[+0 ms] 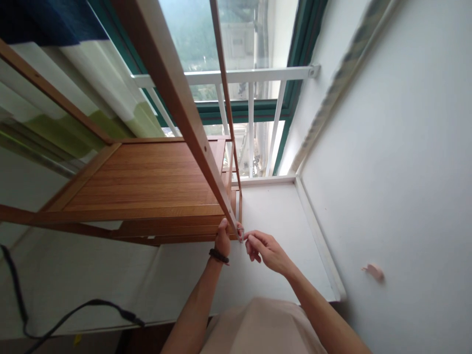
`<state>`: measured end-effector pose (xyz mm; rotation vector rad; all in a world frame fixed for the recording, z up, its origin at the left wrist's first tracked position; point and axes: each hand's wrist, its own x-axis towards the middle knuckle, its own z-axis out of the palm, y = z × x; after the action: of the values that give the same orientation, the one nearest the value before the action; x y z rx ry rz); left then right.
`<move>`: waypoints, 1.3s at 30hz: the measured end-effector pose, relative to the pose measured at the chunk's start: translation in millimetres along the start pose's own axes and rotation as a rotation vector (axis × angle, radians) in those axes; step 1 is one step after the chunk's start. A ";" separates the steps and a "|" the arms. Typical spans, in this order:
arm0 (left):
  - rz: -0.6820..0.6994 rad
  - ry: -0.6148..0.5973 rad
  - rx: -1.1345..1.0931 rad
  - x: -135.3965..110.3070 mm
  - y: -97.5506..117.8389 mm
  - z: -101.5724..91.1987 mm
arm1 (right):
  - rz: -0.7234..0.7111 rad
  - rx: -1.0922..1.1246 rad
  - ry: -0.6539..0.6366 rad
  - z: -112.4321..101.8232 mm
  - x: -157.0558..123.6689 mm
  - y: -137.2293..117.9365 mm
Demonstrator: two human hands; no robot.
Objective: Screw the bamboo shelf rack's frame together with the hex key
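A wooden shelf rack (147,172) with slatted boards and upright posts stands on the white ledge. My left hand (222,240), with a dark bracelet at the wrist, is wrapped round the lower end of the rack's near right post (206,152). Its thumb lies in front, and the other fingers are mostly hidden behind the wood. At the post's side is a small bent metal rod (242,234) that looks like a hex key. My right hand (263,250) has its fingers curled, with the index fingertip and thumb at the rod.
A white ledge (280,211) with a raised rim runs under the rack. Behind are a white railing (261,74) and a green-framed window. A curtain (121,103) hangs at left, a black cable (92,302) lies at lower left, and a pink hook (375,272) is on the right wall.
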<state>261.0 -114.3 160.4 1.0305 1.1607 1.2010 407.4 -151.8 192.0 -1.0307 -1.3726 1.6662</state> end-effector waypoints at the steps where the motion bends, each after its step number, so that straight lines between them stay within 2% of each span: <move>1: 0.007 0.020 0.002 0.1 0.2 0.2 | -0.017 0.029 0.000 0.1 2.4 -1.9; 4: 0.032 0.085 0.003 0.0 2.0 0.9 | -0.058 0.024 0.043 -0.8 14.1 -2.6; 8: -0.023 0.100 0.014 -1.5 5.2 1.3 | -0.058 -0.160 0.079 -2.8 24.9 6.1; 14: -0.013 0.019 0.005 -1.7 3.9 0.7 | -0.021 -0.362 0.088 -2.7 5.7 11.8; 17: -0.013 0.010 0.010 -1.7 3.0 0.8 | -0.004 -0.313 0.014 -2.1 -3.2 6.6; 20: -0.008 0.068 0.016 -1.9 3.5 1.3 | 0.003 -0.136 -0.062 -2.0 -1.8 0.4; 24: -0.022 0.105 0.014 -1.8 5.8 1.8 | -0.059 -0.040 0.008 -2.3 13.5 0.8; 28: -0.012 0.080 -0.001 -1.4 5.5 1.4 | -0.042 -0.141 0.077 -2.5 25.8 12.5; 33: -0.021 0.030 -0.028 -0.3 1.2 1.3 | -0.012 -0.354 0.088 -4.8 10.1 15.3; 36: -0.013 0.012 -0.036 -0.3 0.0 1.2 | 0.018 -0.332 -0.008 -5.8 -3.0 8.3; 39: -0.025 0.036 -0.018 -0.9 0.4 0.7 | 0.031 -0.175 -0.131 -4.1 -4.9 1.0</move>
<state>261.6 -115.1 160.9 0.9815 1.1854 1.2126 413.1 -154.7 191.1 -1.0605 -1.6187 1.6847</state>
